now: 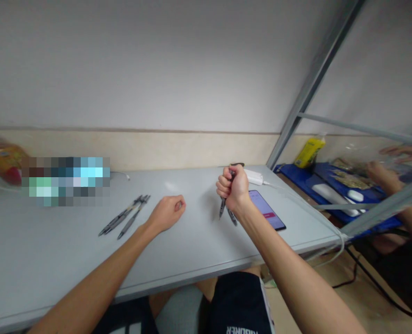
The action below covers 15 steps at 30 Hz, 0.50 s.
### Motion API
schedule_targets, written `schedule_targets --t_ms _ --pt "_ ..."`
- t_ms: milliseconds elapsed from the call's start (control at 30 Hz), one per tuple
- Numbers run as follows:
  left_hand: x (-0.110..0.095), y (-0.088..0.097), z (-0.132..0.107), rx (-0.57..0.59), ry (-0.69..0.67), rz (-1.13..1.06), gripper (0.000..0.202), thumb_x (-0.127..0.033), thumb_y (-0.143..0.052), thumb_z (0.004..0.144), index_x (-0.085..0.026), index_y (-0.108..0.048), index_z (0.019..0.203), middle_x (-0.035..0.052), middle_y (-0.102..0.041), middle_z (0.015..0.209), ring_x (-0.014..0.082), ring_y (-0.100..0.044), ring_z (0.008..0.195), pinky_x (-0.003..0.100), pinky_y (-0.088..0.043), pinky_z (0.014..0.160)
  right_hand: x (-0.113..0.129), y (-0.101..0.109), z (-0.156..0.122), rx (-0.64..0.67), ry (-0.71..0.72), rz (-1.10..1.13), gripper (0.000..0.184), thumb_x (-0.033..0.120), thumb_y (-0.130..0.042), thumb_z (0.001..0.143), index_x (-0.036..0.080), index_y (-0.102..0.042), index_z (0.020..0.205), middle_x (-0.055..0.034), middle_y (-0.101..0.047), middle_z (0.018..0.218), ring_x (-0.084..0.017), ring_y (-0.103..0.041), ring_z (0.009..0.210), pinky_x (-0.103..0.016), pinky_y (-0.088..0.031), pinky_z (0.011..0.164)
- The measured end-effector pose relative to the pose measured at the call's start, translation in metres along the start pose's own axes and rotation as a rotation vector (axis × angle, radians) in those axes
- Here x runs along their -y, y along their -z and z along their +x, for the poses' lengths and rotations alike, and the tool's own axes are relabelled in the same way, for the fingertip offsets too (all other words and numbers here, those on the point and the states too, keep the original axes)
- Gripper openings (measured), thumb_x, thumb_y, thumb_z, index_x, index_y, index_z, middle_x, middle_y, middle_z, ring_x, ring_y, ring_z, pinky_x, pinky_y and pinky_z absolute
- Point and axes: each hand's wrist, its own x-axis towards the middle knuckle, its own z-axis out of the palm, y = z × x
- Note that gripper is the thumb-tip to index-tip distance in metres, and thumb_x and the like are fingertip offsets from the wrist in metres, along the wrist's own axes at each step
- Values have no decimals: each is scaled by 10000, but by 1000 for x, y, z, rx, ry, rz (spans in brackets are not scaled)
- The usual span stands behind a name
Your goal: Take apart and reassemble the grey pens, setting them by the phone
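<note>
My left hand [166, 214] rests on the grey table [188, 246] in a loose fist, and nothing shows in it. Just left of it lie several grey-and-black pens [122, 218], side by side on a slant. A little above the table, my right hand [234, 188] is wrapped round a pen [222, 208], whose tip points down. A second pen [232, 217] pokes out below the same hand; whether it is held or lies on the table I cannot tell. The palm hides their upper parts.
Beside my right wrist lie a lit phone [267, 211] and a white power strip [254, 176] with a cable. A dark-handled tool [237, 164] is near the wall. A metal frame [298, 113] stands right, with another person's hands [383, 176] beyond. An orange packet [4, 157] sits far left.
</note>
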Motion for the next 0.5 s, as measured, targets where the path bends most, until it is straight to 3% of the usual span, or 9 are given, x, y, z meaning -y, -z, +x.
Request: schedule_targets --t_ms 200,400,500 --pt "2 -1 0 -13 -12 10 169 -227 -440 785 -174 -570 691 -44 -454 523 105 -448 508 231 -304 545 -4 4 4 26 -17 -67 360 482 -343 816 213 -332 578 108 -158 386 -58 -67 344 -171 -63 319" --pt "2 -1 1 -48 -61 63 168 -207 -431 791 -174 -542 669 -21 -481 579 124 -466 578 247 -339 592 -20 8 11 -42 -19 -301 115 296 -348 797 222 -433 771 92 -317 454 -70 -239 353 -171 -166 347" --pt "3 0 2 -73 -86 126 163 -196 -427 798 -174 -539 680 1 -511 623 145 -489 647 264 -367 645 -33 13 15 -36 44 -552 126 256 -363 795 217 -476 835 82 -374 506 -73 -306 376 -178 -233 368"
